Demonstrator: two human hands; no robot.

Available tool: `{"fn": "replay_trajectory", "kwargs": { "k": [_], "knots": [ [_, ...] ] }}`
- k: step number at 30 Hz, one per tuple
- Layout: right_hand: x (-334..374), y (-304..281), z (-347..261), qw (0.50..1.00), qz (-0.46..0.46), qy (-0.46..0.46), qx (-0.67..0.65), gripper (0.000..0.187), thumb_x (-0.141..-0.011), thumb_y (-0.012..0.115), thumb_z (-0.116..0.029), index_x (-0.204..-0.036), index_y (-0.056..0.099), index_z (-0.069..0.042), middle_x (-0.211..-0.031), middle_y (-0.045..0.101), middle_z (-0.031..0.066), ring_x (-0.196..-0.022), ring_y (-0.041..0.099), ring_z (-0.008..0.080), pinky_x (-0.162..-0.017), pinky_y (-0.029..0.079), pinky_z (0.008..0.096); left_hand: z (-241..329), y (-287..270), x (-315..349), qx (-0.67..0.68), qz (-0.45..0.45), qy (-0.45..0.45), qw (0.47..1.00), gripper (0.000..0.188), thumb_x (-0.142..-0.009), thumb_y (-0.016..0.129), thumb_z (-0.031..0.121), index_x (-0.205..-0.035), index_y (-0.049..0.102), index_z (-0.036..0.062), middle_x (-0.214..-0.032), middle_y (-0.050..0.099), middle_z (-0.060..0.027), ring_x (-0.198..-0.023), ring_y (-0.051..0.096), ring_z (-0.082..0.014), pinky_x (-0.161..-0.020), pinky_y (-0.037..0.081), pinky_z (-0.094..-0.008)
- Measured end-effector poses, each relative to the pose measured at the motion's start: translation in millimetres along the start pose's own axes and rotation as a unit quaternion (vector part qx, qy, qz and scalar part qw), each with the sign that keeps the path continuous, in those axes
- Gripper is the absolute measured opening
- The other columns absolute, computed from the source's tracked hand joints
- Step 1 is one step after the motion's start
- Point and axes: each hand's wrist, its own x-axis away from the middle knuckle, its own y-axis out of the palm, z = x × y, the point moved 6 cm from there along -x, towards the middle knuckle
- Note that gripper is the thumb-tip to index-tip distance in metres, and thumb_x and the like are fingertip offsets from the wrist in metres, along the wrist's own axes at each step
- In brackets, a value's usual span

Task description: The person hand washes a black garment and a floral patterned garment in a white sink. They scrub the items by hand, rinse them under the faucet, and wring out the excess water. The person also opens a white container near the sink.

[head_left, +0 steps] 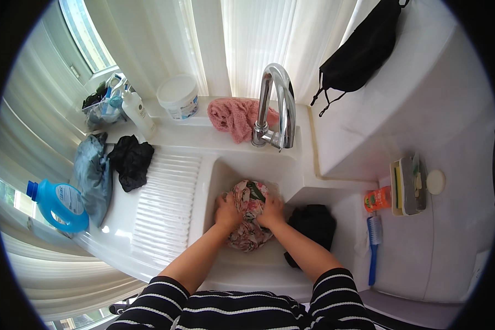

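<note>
A bunched floral cloth, pink with green and dark patches, lies down in the white sink basin. My left hand is closed on its left side, and my right hand grips it from the right. Both sets of fingers are partly sunk into the folds, so the fingertips are hidden. Behind the basin rises a chrome faucet, its spout above the far part of the sink. I cannot tell whether water stands in the basin. Close to my right forearm is a black cloth.
Left of the basin is a ribbed washboard, with a black garment, blue-grey cloth and blue detergent jug beyond. A pink towel, white tub and pump bottle line the back. A blue brush lies right.
</note>
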Motion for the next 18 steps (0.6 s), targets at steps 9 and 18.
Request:
{"fn": "replay_trajectory", "kwargs": {
  "k": [9,18],
  "knots": [
    [0.1,-31.0,-24.2,0.979,-0.019,-0.056,-0.196,0.035,-0.075,0.067,-0.013,-0.11,0.065,-0.015,-0.117,0.055,0.0188,-0.106,0.055,0.0386,-0.089,0.047,0.0442,5.3,29.3,48.3,-0.314,-0.385,0.076,0.865,0.034,-0.082,0.058,0.033,-0.103,0.067,0.0071,-0.11,0.065,-0.0207,-0.106,0.064,-0.028,-0.087,0.051,-0.0405],
    [-3.5,12.5,-38.1,0.999,0.045,-0.027,-0.015,0.06,-0.073,0.069,-0.033,-0.13,0.053,-0.021,-0.145,0.03,0.0165,-0.13,0.03,0.0431,-0.104,0.033,0.0508,-28.5,31.7,-13.2,0.087,-0.006,-0.069,0.994,0.055,-0.086,0.058,0.033,-0.128,0.048,-0.0007,-0.127,0.05,-0.027,-0.12,0.047,-0.0403,-0.099,0.04,-0.0461]
  ]
}}
